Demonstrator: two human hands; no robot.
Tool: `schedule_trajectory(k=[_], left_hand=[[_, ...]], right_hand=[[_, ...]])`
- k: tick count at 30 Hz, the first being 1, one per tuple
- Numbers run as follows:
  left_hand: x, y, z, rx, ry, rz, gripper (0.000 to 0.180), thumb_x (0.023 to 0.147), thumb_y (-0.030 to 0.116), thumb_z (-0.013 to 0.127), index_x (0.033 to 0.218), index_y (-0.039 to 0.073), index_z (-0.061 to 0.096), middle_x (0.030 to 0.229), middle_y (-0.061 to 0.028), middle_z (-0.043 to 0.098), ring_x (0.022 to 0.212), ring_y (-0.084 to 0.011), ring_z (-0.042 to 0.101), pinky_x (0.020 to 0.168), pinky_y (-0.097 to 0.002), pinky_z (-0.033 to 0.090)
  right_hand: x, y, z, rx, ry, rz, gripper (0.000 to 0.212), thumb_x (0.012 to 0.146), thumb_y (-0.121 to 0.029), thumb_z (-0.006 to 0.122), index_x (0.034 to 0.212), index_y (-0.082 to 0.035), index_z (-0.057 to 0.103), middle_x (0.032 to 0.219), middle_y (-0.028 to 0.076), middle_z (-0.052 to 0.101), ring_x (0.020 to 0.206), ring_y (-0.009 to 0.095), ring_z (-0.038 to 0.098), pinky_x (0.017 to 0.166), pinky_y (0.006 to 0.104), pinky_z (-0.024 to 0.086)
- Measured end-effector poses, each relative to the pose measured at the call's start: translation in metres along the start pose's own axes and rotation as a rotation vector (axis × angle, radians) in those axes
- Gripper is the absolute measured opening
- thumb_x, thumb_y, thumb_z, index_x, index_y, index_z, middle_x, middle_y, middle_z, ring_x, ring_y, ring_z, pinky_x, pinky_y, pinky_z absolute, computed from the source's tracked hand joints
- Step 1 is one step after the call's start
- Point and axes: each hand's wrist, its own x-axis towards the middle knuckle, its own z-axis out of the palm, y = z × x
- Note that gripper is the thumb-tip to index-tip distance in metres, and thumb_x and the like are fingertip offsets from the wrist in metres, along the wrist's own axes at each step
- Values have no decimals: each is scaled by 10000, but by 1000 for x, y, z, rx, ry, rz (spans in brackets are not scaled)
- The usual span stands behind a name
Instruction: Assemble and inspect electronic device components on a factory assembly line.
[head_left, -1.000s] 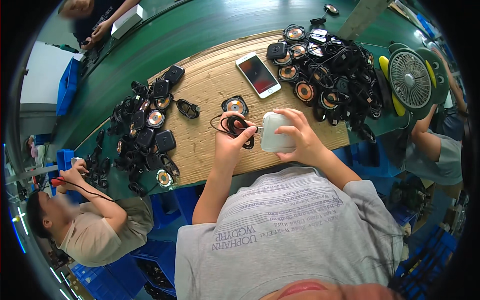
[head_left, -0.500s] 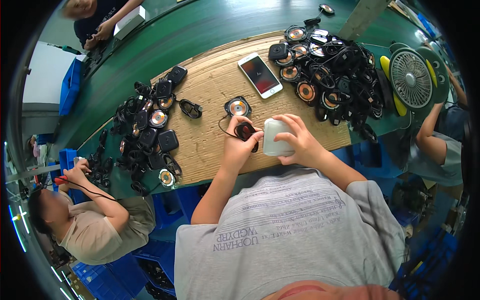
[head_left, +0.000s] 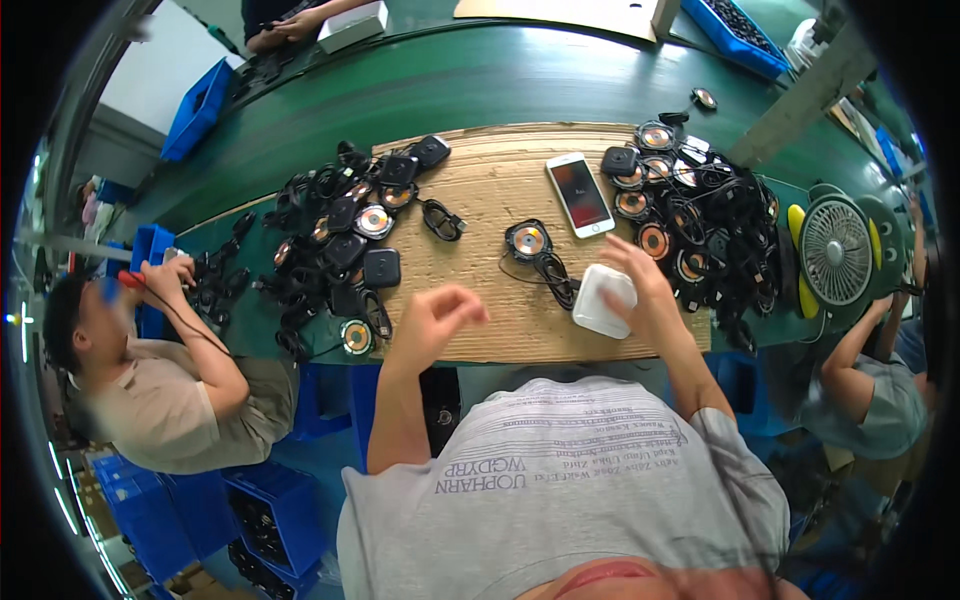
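Observation:
My left hand (head_left: 435, 322) is above the near left of the cardboard sheet, fingers loosely curled together and slightly blurred, with nothing visible in them. A white square case with rounded corners (head_left: 601, 302) lies on the cardboard at right. My right hand (head_left: 648, 285) is at its right side, fingers spread over its edge; blur hides whether they touch it. Just left of the case is a bundled black cable (head_left: 553, 280). It runs to a round wireless charging coil module (head_left: 527, 240) with a copper ring and black rim. Behind them lies a white smartphone (head_left: 580, 195), screen up.
Piles of cabled charger modules flank the cardboard (head_left: 480, 170), one left (head_left: 345, 245) and one right (head_left: 715, 225). A coiled cable (head_left: 443, 220) lies near the left pile. A fan (head_left: 838, 250) stands far right. Co-workers sit left (head_left: 190, 370) and right (head_left: 870, 375); another is across the green table.
My left hand has let go of the cable bundle and moved left. The white case, gripped before, now lies on the cardboard with my right hand's fingers spread. The whole view has shifted.

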Motion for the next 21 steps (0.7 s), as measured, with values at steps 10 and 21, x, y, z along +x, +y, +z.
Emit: schedule_trajectory(k=[10, 21], left_hand=[[121, 1, 51, 1257, 271, 171, 472, 720, 281, 815, 1066, 37, 608, 1000, -135, 606, 945, -278, 623, 751, -396, 519], [131, -20, 35, 725, 17, 165, 459, 734, 238, 811, 1074, 32, 582, 1028, -168, 598, 939, -280, 630, 738, -383, 527]], right_hand=[[75, 33, 66, -633, 35, 162, 676, 830, -330, 696, 1432, -184, 424, 1399, 275, 465, 1305, 402, 456, 1018, 407, 432], [93, 18, 58, -416, 86, 250, 718, 694, -177, 750, 1349, -131, 459, 1222, 199, 550, 1085, 347, 574, 864, 397, 505]])
